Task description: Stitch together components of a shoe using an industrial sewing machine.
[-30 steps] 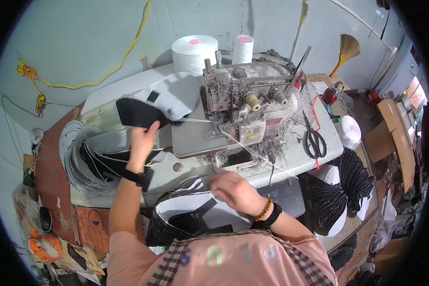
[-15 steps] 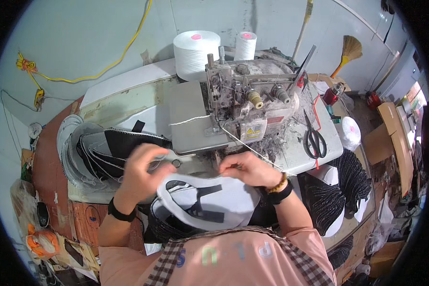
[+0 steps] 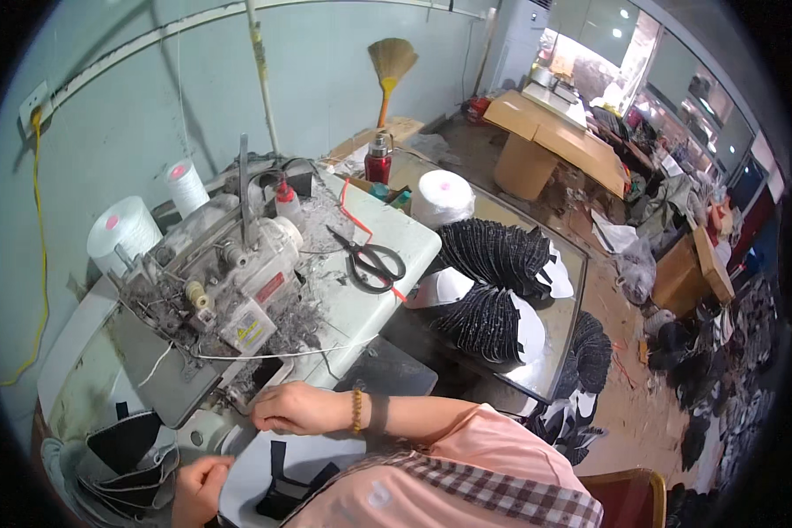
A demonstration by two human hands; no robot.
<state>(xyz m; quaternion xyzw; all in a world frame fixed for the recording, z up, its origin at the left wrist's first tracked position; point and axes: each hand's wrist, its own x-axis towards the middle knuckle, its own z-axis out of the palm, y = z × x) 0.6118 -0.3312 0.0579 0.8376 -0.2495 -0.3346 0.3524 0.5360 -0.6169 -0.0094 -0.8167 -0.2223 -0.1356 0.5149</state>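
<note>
A light grey shaped fabric piece (image 3: 330, 447) with black straps lies in front of me, below a dusty overlock sewing machine (image 3: 260, 275). My right hand (image 3: 299, 410) is closed at its upper edge, fingers bent and pressed together. Lower left, my left hand (image 3: 201, 486) curls at the piece's left edge; its fingertips are partly hidden. A white thread (image 3: 282, 355) runs from the machine across the table edge. Beside my left hand sit more black and grey fabric pieces (image 3: 128, 458).
Black scissors (image 3: 374, 267) lie on the machine table, near an orange-red strip. White thread cones (image 3: 125, 231) stand behind the machine. Rows of black and white pieces (image 3: 480, 326) fill a side table at right. Beyond are a red bottle (image 3: 377, 164), a broom (image 3: 389, 70) and cardboard (image 3: 546, 132).
The view has swung to the right, so the machine now appears farther left. My left hand has gone from raised and spread to curled at the fabric piece's edge.
</note>
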